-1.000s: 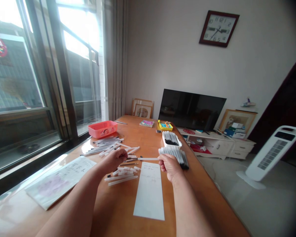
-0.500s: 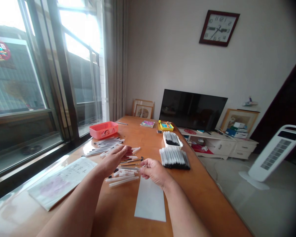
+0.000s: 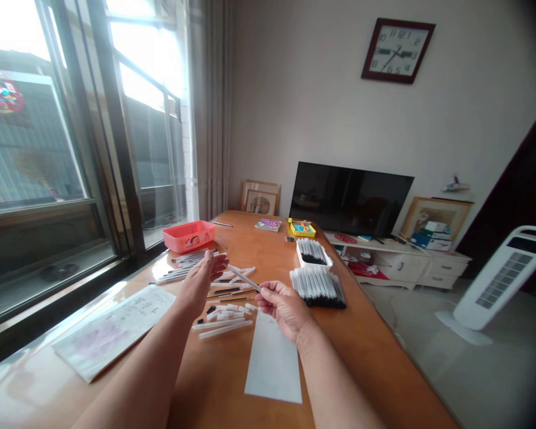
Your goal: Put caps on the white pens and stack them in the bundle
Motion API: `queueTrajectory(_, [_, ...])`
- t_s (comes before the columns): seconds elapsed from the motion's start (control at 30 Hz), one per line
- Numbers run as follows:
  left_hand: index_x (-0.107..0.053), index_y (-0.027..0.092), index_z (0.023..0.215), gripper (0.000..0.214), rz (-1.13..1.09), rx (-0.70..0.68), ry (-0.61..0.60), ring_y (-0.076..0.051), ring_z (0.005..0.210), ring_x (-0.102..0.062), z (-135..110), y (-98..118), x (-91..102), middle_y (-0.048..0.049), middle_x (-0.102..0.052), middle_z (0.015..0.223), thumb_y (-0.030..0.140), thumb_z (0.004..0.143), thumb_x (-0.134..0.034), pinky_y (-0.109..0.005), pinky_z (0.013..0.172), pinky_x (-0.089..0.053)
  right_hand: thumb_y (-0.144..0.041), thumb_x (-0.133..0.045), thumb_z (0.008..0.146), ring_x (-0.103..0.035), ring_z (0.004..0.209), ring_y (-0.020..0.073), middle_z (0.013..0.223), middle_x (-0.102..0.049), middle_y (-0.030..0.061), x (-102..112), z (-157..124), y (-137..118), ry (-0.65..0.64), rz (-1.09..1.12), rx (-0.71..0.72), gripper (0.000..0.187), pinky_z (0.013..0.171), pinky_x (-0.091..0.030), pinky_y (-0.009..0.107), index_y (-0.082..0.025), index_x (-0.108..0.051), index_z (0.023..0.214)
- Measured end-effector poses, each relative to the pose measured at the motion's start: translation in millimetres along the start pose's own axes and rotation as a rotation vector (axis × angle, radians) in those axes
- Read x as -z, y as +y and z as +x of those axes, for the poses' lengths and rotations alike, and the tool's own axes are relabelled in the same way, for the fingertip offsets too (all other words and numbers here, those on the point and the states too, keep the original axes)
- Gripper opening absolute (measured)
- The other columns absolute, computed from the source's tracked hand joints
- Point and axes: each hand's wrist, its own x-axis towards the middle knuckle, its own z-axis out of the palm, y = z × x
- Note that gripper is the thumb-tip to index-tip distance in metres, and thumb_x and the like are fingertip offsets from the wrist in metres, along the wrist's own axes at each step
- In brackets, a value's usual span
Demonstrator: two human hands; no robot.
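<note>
Above the brown wooden desk point(image 3: 259, 250): a slim, greyish pen-like tube point(image 3: 240, 278) hung aslant between two bare hands.
Right hand point(image 3: 286, 307): thumb and fingers pinched the tube's near end, the grip closed on it.
Tube's long axis: from that grip it ran away from the person and to the left, its far end toward the left hand point(image 3: 200, 283).
Left hand: fingers stretched out and apart, apparently holding nothing; the fingertips sat just beside the tube's far end, though whether they touched could not be told.
Nearer hand: the right had the tube; the left was closer to the far end.
White paper strip point(image 3: 274, 363): it lay below the right hand.
Short, translucent white plastic tubes point(image 3: 226, 319): they lay scattered on the desk between the forearms.
Row of clear pens with black ends point(image 3: 317, 287): it rested beyond the right hand, to its right.
</note>
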Motion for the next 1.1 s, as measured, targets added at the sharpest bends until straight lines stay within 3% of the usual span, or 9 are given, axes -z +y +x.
queueTrajectory(0.23, [-0.070,0.013,0.125,0.071,-0.098,0.052,-0.233,-0.034,0.129,-0.060,-19,15,-18.3,-0.0194,-0.070,0.130,0.071,0.092,-0.046,-0.049,0.111,-0.041,-0.043,-0.088,0.068,-0.067,0.072,0.0149,0.081,-0.074,0.0051,-9,-6,0,-0.073,-0.179,0.032,0.042,0.066,-0.049,0.026,-0.016,-0.072,0.095])
queueTrajectory(0.33, [-0.062,0.018,0.137,0.070,-0.219,0.045,-0.230,-0.031,0.137,-0.053,-19,21,-20.2,-0.0169,-0.061,0.144,0.070,0.095,-0.041,-0.049,0.113,-0.041,-0.043,-0.088,0.068,-0.067,0.071,0.0150,0.081,-0.074,0.0058,-8,-6,0,-0.113,-0.192,0.014,0.042,0.066,-0.049,0.026,-0.014,-0.073,0.095])
queueTrajectory(0.43, [-0.057,0.021,0.141,0.071,-0.226,0.048,-0.153,-0.030,0.137,-0.053,-16,20,-18.0,-0.0160,-0.055,0.150,0.071,0.095,-0.038,-0.048,0.110,-0.043,-0.040,-0.087,0.070,-0.066,0.071,0.0129,0.082,-0.075,0.0059,-2,-4,-3,-0.112,-0.064,0.008,0.040,0.068,-0.049,0.024,-0.015,-0.071,0.097])
queueTrajectory(0.6, [-0.063,0.017,0.130,0.065,0.113,0.008,-0.085,-0.032,0.120,-0.064,-15,10,-14.3,-0.0172,-0.070,0.127,0.068,0.092,-0.050,-0.045,0.098,-0.049,-0.032,-0.088,0.073,-0.067,0.076,0.0125,0.087,-0.076,0.0044,8,-2,-13,-0.078,0.185,0.041,0.035,0.067,-0.048,0.022,-0.019,-0.069,0.099])
queueTrajectory(0.7, [-0.070,0.019,0.118,0.050,0.465,-0.111,-0.140,-0.030,0.111,-0.066,-16,0,-15.6,-0.0126,-0.074,0.114,0.060,0.092,-0.056,-0.041,0.095,-0.049,-0.029,-0.086,0.075,-0.068,0.078,0.0126,0.093,-0.076,0.0040,13,-1,-18,-0.076,0.265,0.045,0.032,0.063,-0.047,0.021,-0.021,-0.069,0.101])
queueTrajectory(0.83, [-0.074,0.022,0.108,0.034,0.813,-0.355,-0.288,-0.027,0.100,-0.066,-16,-18,-18.4,-0.0104,-0.074,0.107,0.045,0.097,-0.051,-0.039,0.091,-0.049,-0.026,-0.084,0.078,-0.068,0.078,0.0123,0.092,-0.076,0.0018,16,1,-21,-0.015,0.335,0.043,0.027,0.060,-0.047,0.020,-0.023,-0.070,0.101])
queueTrajectory(0.97, [-0.075,0.024,0.109,0.028,0.911,-0.462,-0.329,-0.027,0.107,-0.064,-18,-35,-21.5,-0.0103,-0.074,0.113,0.033,0.096,-0.052,-0.040,0.095,-0.047,-0.025,-0.085,0.077,-0.068,0.077,0.0120,0.091,-0.075,0.0012,19,2,-24,0.010,0.364,0.046,0.027,0.059,-0.047,0.020,-0.023,-0.071,0.101])
queueTrajectory(1.1, [-0.076,0.024,0.103,0.024,0.830,-0.391,-0.312,-0.027,0.102,-0.066,-20,-38,-26.4,-0.0098,-0.076,0.107,0.034,0.091,-0.058,-0.038,0.091,-0.048,-0.025,-0.085,0.078,-0.068,0.077,0.0112,0.090,-0.075,0.0011,23,1,-28,-0.011,0.404,0.067,0.026,0.060,-0.048,0.020,-0.022,-0.072,0.100])
